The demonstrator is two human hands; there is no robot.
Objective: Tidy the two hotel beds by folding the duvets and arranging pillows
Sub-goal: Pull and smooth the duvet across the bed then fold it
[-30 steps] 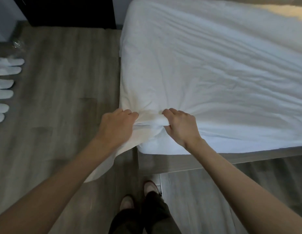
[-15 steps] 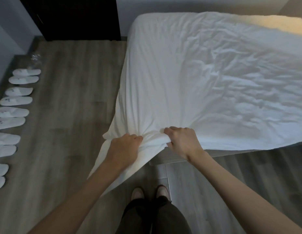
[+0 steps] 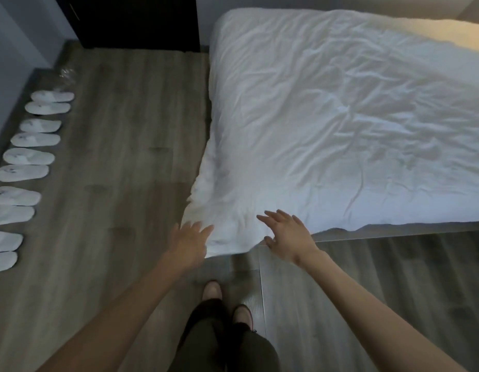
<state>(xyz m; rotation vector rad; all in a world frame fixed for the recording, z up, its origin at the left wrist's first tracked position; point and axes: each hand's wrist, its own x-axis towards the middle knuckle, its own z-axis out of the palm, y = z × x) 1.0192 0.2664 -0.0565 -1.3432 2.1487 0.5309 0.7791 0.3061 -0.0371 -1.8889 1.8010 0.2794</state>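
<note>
White duvet (image 3: 327,116) lies spread and creased over the bed (image 3: 394,231), its near corner drooping past the mattress toward the wood floor (image 3: 112,170). Left hand (image 3: 191,241): fingers splayed, holding nothing, just beside that corner (blurred; contact unclear). Right hand (image 3: 285,236): likewise splayed, at the corner's other side. White slippers (image 3: 29,157) in a row by the wall

Left hand (image 3: 190,241) and right hand (image 3: 285,234) no longer around the duvet (image 3: 313,130) corner, fingers now splayed.
</note>
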